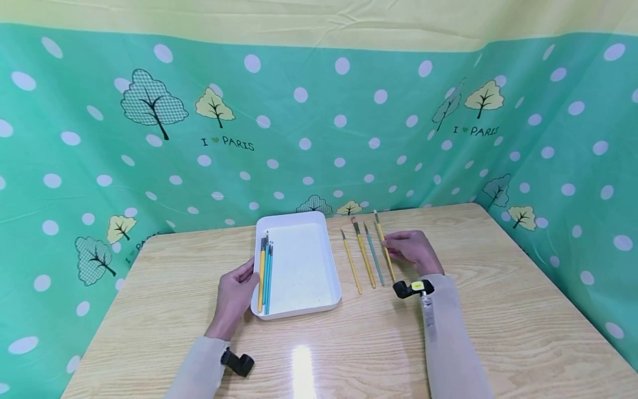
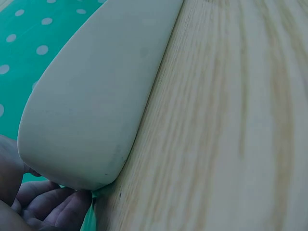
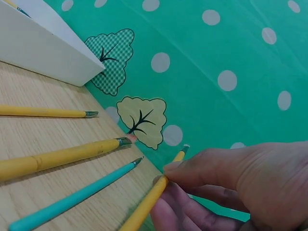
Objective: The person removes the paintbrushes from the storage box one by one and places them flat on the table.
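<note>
My right hand (image 1: pixel 412 250) pinches a yellow paintbrush (image 3: pixel 146 205) between thumb and fingers at the right end of a row of brushes. Beside it on the table lie a teal paintbrush (image 1: pixel 374 254), a thicker yellow paintbrush (image 1: pixel 363 252) and a thin yellow paintbrush (image 1: pixel 351 262). My left hand (image 1: pixel 234 295) holds the left wall of a white tray (image 1: pixel 304 266), thumb at the rim and fingers outside. Along the tray's left inner side lie a yellow paintbrush (image 1: pixel 261 277) and several teal paintbrushes (image 1: pixel 269 280).
A wooden table (image 1: pixel 349 349) carries everything. Behind it hangs a green dotted curtain (image 1: pixel 279 166) with printed trees, close to the tray's far edge. The curtain continues along the right side.
</note>
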`<state>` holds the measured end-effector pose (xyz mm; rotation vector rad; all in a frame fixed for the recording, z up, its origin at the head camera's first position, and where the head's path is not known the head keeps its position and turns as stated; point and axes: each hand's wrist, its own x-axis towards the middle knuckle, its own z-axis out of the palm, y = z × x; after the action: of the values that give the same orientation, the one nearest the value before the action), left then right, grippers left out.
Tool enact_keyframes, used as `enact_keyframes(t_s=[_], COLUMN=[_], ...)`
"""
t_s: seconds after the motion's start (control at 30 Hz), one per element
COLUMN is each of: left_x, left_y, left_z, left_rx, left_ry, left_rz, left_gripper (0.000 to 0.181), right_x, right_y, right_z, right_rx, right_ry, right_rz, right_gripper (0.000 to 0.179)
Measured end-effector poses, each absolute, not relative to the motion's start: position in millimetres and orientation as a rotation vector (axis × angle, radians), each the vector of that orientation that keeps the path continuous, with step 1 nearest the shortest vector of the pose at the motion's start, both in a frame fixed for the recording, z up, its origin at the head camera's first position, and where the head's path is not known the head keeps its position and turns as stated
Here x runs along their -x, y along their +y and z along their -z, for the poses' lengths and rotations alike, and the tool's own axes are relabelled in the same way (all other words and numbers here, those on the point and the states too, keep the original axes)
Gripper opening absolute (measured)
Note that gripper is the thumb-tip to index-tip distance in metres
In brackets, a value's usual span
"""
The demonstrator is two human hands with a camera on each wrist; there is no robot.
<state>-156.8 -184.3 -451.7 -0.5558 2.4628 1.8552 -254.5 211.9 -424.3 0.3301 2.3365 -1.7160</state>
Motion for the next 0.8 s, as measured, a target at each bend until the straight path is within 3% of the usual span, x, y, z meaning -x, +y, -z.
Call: enact_keyframes(t_s=[0.8], left_x=[157], left_y=[-184], left_z=[452], left_rx=[0.531], left_ry=[2.5], left_rz=[-1.843], left_gripper=[0.05], right_x=[256], right_y=[206], right_z=[439], right_rx=[-0.389], right_ry=[2.507], right_rz=[1.6], right_gripper=[0.025])
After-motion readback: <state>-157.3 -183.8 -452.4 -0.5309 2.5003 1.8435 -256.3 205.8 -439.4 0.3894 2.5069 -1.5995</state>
